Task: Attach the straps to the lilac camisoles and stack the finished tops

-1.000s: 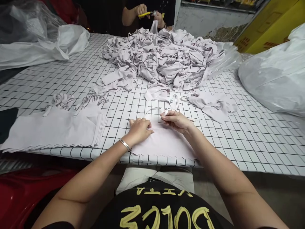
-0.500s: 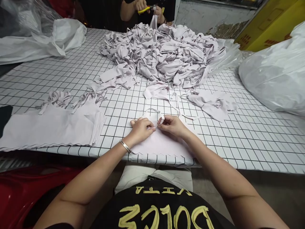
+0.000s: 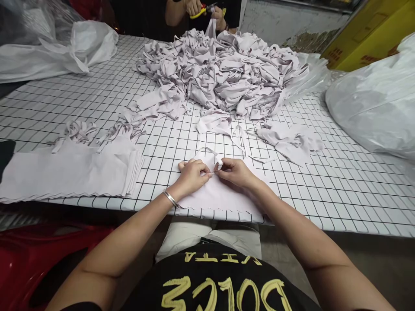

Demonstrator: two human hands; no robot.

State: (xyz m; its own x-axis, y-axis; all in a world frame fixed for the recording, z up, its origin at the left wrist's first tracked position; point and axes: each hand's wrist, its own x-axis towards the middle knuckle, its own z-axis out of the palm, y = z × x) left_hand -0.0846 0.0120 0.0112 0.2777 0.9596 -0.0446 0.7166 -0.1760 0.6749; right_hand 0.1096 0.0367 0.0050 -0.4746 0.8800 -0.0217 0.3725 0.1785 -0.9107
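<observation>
A pale pink strappy top (image 3: 214, 198), probably a camisole, lies flat at the table's front edge under both my hands. My left hand (image 3: 193, 175) is closed in a pinch at its upper edge, the fingertips on the fabric. Just to the right, my right hand (image 3: 235, 171) is also closed, gripping a small pale, shiny piece (image 3: 220, 165) too small to make out. A thin light line, perhaps a thread, runs between the two sets of fingertips. One strap (image 3: 207, 149) of the top loops out beyond my hands.
A stack of flat tops (image 3: 71, 172) lies to the left. Farther back rises a big heap of crumpled tops (image 3: 227, 73), with loose ones (image 3: 288, 140) before it. Plastic bags (image 3: 372, 95) flank the gridded table (image 3: 350, 194). Across it, a person's hand (image 3: 193, 7) holds yellow-handled pliers (image 3: 198, 13).
My hands stay almost in place, with my right fingers shifted slightly over the small shiny piece. The view has tilted a little. Across the table, the person's pliers have moved slightly.
</observation>
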